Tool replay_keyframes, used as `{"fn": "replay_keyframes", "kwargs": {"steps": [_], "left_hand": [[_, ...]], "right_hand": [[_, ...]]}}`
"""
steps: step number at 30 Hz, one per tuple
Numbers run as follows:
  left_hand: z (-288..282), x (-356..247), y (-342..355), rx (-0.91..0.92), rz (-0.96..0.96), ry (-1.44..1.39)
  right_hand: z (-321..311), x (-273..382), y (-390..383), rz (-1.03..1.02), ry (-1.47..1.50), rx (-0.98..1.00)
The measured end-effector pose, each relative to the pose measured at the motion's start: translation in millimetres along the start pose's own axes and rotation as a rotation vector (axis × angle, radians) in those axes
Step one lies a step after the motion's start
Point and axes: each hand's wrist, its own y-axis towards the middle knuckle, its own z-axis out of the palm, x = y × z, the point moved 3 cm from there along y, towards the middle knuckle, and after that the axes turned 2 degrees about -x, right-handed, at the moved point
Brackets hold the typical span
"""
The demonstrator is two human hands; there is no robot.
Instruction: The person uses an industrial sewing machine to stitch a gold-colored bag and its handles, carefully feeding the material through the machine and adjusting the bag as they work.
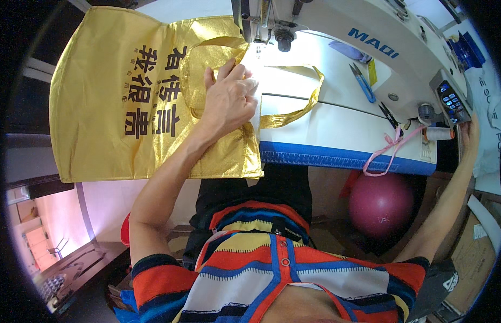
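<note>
White worktop (336, 123) under sewing machine (331, 20). Near machine's left end: our left hand (231, 97), thumb spread, on gold bag (100, 107). Right end: right hand (469, 134), grip we can't tell. Best keep bag flat.

Bright white light (269, 55) pooled on a white, blue-edged worktable (342, 129), while off to the worktable's left, on its near side, a dark brown ledge (73, 272) bordered a space (59, 215) awash in pinkish glow.
</note>
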Motion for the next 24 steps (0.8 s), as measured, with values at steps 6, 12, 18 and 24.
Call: {"fn": "replay_keyframes", "kwargs": {"steps": [6,12,18,24], "left_hand": [[2.2,1.3,-0.8,-0.023,0.010,0.030],[0.7,2.2,0.3,0.014,-0.023,-0.055],[0.9,0.8,0.2,-0.006,-0.035,-0.025],[4.0,-2.0,5.3,0.012,-0.048,-0.042]], "right_hand": [[1.1,-12.8,14.7,0.172,0.416,-0.094],[2.7,-17.9,23.1,0.284,0.715,-0.170],[19.2,1.2,12.1,0.098,0.516,-0.107],[-12.2,-30.0,29.8,0.135,0.534,-0.151]]}}
